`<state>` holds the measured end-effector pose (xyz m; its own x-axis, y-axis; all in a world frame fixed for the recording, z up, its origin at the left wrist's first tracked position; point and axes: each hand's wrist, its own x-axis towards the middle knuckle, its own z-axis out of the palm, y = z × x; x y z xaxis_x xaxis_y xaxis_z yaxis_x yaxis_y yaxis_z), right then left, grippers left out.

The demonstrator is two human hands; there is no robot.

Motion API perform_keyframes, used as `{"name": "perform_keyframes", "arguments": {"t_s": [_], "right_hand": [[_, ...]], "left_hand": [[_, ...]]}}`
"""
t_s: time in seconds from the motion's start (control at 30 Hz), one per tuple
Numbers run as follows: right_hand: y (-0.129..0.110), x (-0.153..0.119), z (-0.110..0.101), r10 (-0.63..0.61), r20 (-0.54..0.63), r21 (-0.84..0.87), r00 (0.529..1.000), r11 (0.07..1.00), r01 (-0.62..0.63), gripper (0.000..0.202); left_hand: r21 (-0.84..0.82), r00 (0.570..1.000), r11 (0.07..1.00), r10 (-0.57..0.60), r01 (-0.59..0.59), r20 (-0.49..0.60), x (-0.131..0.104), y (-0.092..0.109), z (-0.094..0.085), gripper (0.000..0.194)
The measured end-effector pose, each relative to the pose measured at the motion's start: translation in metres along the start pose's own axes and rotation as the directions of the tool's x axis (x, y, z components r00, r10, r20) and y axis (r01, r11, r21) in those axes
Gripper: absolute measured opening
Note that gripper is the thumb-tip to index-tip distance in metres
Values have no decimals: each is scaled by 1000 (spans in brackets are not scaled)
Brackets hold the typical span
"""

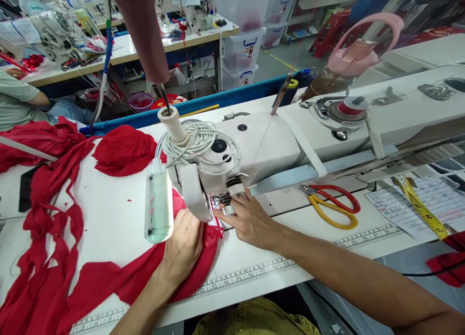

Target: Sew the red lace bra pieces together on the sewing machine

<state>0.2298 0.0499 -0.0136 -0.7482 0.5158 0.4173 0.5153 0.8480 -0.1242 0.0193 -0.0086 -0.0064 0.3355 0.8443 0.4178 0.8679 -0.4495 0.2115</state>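
A white sewing machine (261, 146) stands before me, its head over a piece of red fabric (198, 277) with a lace edge. My left hand (183, 240) lies on this fabric left of the needle area, fingers curled and closed on it; the fingertips are partly hidden. My right hand (250, 221) is right of the needle area, its fingers apart around the white tension knob (228, 210). One finger reaches toward a small white patterned piece (217, 221) by the presser foot. The needle itself is hidden behind the machine head.
Red fabric strips (54, 219) and a round red bundle (125, 150) lie at left. Red-and-yellow-handled scissors (334, 206), a written sheet (421, 204) and a yellow tape measure (423, 211) are at right. A pink-lidded bottle (358, 54) stands behind. A co-worker's sleeve (16, 95) shows far left.
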Motion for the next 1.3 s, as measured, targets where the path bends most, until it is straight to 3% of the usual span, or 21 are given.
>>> {"name": "perform_keyframes", "arguments": {"t_s": [0.07,0.13,0.2,0.27,0.33,0.37,0.43,0.57,0.77,1.03,1.3], "right_hand": [[-1,0,-1,-3,-11,-15,1000,1000,3,30],[-2,1,-1,-5,-19,-31,1000,1000,4,31],[-2,0,-1,-5,-19,-36,1000,999,5,32],[-2,0,-1,-7,-19,-33,1000,999,6,33],[-3,0,0,-6,-14,-26,1000,1000,6,32],[-3,0,0,-6,-9,-22,1000,1000,6,32],[-3,0,-1,0,12,-12,1000,1000,0,33],[-4,0,-8,-10,10,19,1000,1000,10,31],[-4,-2,-13,-226,-116,28,967,973,231,19],[2,-1,-10,-232,-77,46,970,971,236,25],[3,-2,-13,-194,-11,70,981,978,194,21]], "left_hand": [[-81,989,988,-139,134,-52,1,-4,-2,21],[-110,933,945,-323,309,-156,3,-7,-7,20],[-69,878,915,-402,398,-261,3,-7,-15,23],[9,924,961,-264,277,-277,3,-3,-22,29],[85,985,996,19,-5,-172,2,4,-26,32],[122,984,984,141,-128,-107,1,8,-26,31],[201,969,950,245,-237,-15,0,12,-23,28],[271,978,940,204,-206,35,-1,11,-14,34],[251,984,952,166,-178,68,-4,8,-14,40],[243,991,961,121,-131,55,-8,17,-11,39],[332,987,936,76,-119,138,-11,23,-10,47]]}}
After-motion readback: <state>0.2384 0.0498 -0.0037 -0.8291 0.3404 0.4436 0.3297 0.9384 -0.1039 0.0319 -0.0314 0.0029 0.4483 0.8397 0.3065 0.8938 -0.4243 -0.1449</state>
